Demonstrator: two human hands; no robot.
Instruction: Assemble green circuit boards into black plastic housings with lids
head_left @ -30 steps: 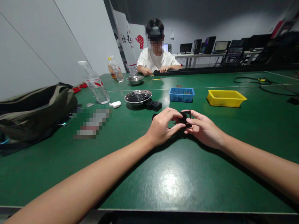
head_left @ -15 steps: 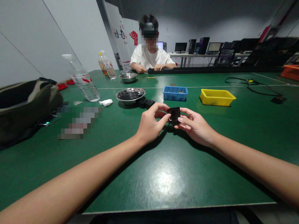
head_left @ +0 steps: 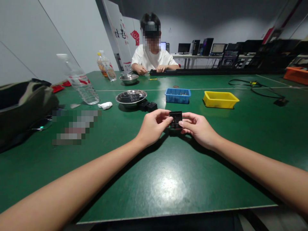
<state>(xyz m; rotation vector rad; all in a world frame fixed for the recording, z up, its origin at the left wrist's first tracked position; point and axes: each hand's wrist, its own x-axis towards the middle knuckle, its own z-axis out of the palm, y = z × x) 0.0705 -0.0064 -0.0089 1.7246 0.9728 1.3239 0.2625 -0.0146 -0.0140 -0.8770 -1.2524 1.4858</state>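
Observation:
A small, square black plastic part [head_left: 176,119] is held up above the green table [head_left: 154,173] between both hands. The thumb and fingers of my left hand [head_left: 155,125] pinch its left side. On its right side, the thumb of my right hand [head_left: 198,127] presses the face while the fingers sit behind it. Slots and ridges show on the face turned to me; its back is hidden. Beyond my left hand, several black blocks [head_left: 148,106] lie against a steel bowl [head_left: 131,103] that holds more black parts.
A blue bin [head_left: 177,99] with small metal pieces and a yellow bin [head_left: 220,102] stand past my hands. Water bottles [head_left: 83,85], a crumpled tissue [head_left: 105,105] and a bag [head_left: 24,109] are on the left. Across the table a person [head_left: 152,54] handles a long black rail [head_left: 204,72].
The black part has turned slightly so its face shows more squarely to me, still between both hands. The whole view has shifted a little, with things now further left.

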